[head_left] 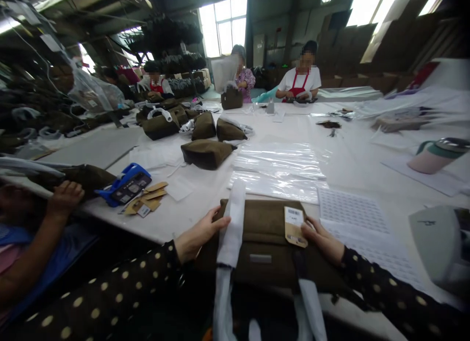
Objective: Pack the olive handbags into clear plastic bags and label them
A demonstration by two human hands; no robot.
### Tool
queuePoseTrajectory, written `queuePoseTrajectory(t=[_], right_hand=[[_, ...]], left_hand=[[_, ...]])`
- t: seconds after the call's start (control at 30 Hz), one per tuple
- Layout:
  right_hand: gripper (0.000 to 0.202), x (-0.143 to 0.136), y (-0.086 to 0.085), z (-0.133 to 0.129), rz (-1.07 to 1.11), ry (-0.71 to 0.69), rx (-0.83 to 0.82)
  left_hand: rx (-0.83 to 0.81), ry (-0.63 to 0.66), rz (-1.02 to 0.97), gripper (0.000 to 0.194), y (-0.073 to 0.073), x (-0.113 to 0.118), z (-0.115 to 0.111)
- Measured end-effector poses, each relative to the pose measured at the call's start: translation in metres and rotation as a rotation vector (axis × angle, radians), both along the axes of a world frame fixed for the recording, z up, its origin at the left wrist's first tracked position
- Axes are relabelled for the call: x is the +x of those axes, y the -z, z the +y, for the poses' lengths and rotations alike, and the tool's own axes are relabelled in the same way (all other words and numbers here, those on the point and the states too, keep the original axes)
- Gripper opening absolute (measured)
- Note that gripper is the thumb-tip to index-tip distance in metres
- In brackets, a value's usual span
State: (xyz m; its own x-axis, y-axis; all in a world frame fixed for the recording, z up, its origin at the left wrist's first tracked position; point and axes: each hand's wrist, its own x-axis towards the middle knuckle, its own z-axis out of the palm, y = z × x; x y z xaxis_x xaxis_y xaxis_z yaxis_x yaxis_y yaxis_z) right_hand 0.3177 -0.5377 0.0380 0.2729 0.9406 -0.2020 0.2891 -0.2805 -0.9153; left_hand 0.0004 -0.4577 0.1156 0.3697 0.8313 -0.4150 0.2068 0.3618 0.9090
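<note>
An olive-brown bag (262,223) lies at the near edge of the white table, its handles wrapped in white material and hanging toward me. My left hand (200,233) grips the bag's left end, with the thumb beside a wrapped handle (235,218). At the right end, my right hand (325,238) holds the bag next to a tag (294,226), its fingers touching the tag's edge. The tag has a white barcode label over brown card. A small metal plate (260,258) shows on the bag's front.
Clear plastic sleeves (277,167) lie beyond the bag, with label sheets (360,223) to the right. Left are a blue device (127,184), brown tags (149,199) and a person's hand (66,199). Several bags (207,152), a cup (436,155) and people stand farther off.
</note>
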Motion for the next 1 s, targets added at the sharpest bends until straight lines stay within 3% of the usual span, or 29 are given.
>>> queuePoseTrajectory(t=[0.1,0.17,0.27,0.37,0.43,0.5,0.6,0.7,0.8,0.87,1.0], right_hand=[[0.097,0.022,0.008,0.03,-0.068,0.078,0.128],[0.104,0.026,0.021,0.029,-0.079,0.125,0.188],[0.1,0.02,0.047,-0.003,-0.134,0.181,0.119],[0.091,0.013,0.066,-0.041,-0.188,0.15,0.057],[0.087,0.012,0.072,-0.052,-0.227,0.129,0.051],[0.083,0.015,0.071,-0.046,-0.325,0.118,0.059],[0.08,0.015,0.057,-0.017,-0.65,0.143,0.25],[0.065,0.001,0.036,0.011,-0.944,0.043,0.531],[0.059,-0.017,0.027,0.029,-1.127,-0.192,0.585],[0.062,-0.024,0.031,0.036,-1.22,-0.262,0.56],[0.064,-0.027,0.045,0.044,-1.263,-0.249,0.485]], left_hand=[[0.41,-0.036,0.048,0.088,0.027,0.035,0.024],[0.612,-0.069,0.09,0.09,0.051,0.053,0.022],[0.696,-0.097,0.157,0.08,0.084,0.057,-0.002],[0.673,-0.059,0.177,0.073,0.1,0.041,-0.026],[0.653,-0.023,0.188,0.068,0.099,0.031,-0.03],[0.702,-0.034,0.273,0.065,0.089,0.03,-0.026],[1.025,-0.057,0.509,0.063,0.065,0.046,-0.018],[1.311,0.202,0.711,0.056,0.048,0.072,-0.012],[1.341,0.436,0.84,0.058,0.056,0.092,-0.001],[1.312,0.46,0.892,0.064,0.069,0.097,0.008],[1.219,0.453,0.877,0.069,0.087,0.098,0.022]])
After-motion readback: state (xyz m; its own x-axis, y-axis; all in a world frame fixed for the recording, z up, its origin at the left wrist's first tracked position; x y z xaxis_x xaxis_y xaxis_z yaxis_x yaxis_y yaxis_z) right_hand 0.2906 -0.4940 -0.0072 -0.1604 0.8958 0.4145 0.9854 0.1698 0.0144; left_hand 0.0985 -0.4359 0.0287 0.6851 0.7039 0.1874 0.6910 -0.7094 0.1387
